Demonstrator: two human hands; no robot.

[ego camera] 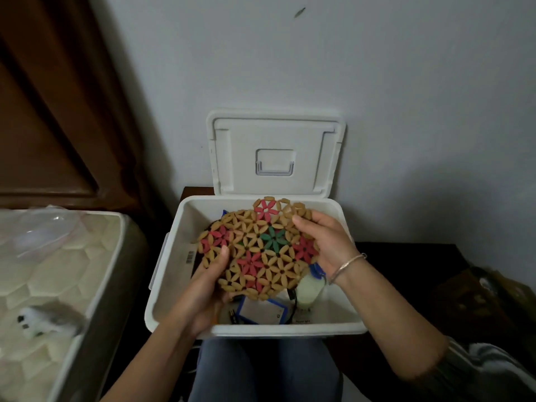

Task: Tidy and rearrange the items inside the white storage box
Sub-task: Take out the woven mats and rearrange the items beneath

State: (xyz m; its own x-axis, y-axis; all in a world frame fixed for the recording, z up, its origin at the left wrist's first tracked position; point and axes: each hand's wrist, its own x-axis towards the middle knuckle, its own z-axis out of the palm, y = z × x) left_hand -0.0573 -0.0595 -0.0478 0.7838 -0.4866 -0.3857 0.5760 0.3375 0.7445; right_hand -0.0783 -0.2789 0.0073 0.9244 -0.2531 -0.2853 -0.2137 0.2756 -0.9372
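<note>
Knees just in front of white storage box | left hand pinches beaded mat at its near-left edge | right hand fingers curl over its far-right edge | beaded mat held over box interior, both hands equally near

The single head-worn view looks forward and steeply down from above the person's lap, facing the wall. The white storage box sits centre frame, close below, with its contents in plain view. The wide angle also catches the mattress at left.
</note>
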